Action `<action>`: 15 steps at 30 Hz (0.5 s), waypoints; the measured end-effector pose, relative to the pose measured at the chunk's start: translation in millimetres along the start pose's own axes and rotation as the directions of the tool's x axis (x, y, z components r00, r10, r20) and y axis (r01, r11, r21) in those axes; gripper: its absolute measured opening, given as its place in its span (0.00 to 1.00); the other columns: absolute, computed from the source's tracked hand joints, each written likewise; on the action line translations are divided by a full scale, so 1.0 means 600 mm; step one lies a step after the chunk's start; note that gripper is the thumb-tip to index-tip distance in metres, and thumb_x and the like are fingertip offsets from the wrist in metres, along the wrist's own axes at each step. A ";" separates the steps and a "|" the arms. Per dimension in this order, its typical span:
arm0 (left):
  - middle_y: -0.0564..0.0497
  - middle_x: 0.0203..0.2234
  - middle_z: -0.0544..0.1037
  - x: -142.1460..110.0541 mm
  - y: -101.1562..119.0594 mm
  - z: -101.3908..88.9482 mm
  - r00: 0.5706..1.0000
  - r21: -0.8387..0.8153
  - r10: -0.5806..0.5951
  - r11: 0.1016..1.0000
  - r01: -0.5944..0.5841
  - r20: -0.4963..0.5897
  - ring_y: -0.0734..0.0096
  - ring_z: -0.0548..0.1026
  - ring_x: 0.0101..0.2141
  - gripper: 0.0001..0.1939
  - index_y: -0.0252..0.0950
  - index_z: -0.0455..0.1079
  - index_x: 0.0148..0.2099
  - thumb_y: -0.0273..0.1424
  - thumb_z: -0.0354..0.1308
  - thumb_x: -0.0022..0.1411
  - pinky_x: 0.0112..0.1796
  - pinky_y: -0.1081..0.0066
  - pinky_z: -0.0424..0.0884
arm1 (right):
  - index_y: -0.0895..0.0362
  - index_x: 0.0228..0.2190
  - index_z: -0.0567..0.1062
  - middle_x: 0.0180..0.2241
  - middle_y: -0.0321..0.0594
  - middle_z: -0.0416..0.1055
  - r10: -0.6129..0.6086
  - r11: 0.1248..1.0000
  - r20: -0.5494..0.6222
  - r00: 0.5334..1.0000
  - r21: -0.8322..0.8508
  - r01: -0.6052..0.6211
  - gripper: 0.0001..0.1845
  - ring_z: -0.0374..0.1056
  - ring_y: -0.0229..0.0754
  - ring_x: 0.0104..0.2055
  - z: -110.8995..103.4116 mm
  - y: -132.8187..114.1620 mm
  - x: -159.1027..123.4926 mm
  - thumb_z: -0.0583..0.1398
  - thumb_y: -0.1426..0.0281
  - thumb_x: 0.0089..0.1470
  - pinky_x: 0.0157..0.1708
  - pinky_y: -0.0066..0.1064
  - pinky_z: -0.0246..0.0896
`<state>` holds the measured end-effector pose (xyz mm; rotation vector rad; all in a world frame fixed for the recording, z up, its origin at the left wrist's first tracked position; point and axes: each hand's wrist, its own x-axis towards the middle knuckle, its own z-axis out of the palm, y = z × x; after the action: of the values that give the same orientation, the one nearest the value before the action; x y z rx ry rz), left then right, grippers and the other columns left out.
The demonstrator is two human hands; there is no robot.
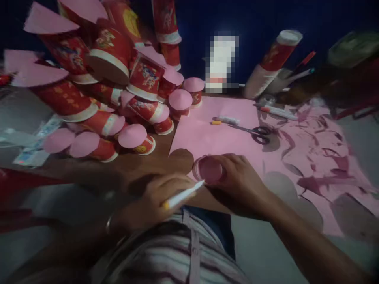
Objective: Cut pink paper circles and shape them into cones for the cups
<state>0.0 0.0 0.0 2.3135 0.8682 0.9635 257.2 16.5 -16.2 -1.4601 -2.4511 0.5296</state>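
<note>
My left hand (154, 201) is closed around a white pen (183, 196) whose tip points at a small round cup (209, 169). That cup stands rim down on a pink paper sheet (219, 134), and my right hand (239, 179) is wrapped round its right side, pressing it onto the sheet. A round notch is cut from the sheet's near left corner, just left of the cup.
A pile of red paper cups (109, 83) topped with pink paper circles fills the left. Scissors (257, 133) and a marker (227, 120) lie on the sheet. A stack of cups (272, 63) lies at the back right. Pink scraps (322, 165) cover the right.
</note>
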 end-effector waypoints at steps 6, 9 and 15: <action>0.51 0.31 0.81 0.048 -0.015 -0.027 0.983 -0.010 -0.061 0.998 0.060 -0.171 0.70 0.80 0.35 0.04 0.36 0.73 0.39 0.26 0.64 0.60 0.35 0.72 0.76 | 0.54 0.57 0.68 0.51 0.50 0.74 -0.019 0.996 -0.013 1.000 0.083 0.020 0.31 0.67 0.58 0.52 -0.019 -0.009 -0.005 0.66 0.64 0.53 0.50 0.48 0.59; 0.51 0.30 0.81 0.065 -0.014 -0.033 0.982 0.017 -0.043 0.999 0.047 -0.182 0.70 0.80 0.33 0.02 0.36 0.73 0.37 0.27 0.63 0.60 0.34 0.72 0.76 | 0.55 0.58 0.67 0.51 0.50 0.74 -0.008 0.994 -0.065 0.998 0.105 0.015 0.34 0.67 0.57 0.52 -0.010 -0.002 -0.008 0.67 0.61 0.53 0.51 0.49 0.60; 0.51 0.31 0.82 0.088 -0.015 -0.032 0.979 0.060 0.070 0.996 -0.060 -0.193 0.70 0.80 0.35 0.04 0.37 0.74 0.39 0.27 0.64 0.60 0.37 0.71 0.76 | 0.53 0.51 0.71 0.47 0.47 0.75 -0.136 0.989 -0.461 0.877 -0.005 0.151 0.18 0.70 0.49 0.48 -0.036 -0.007 -0.030 0.62 0.73 0.60 0.46 0.42 0.66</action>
<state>11.2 47.0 29.9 2.3344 0.9104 1.2255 270.8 2.6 5.0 -1.2076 -2.1336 0.1605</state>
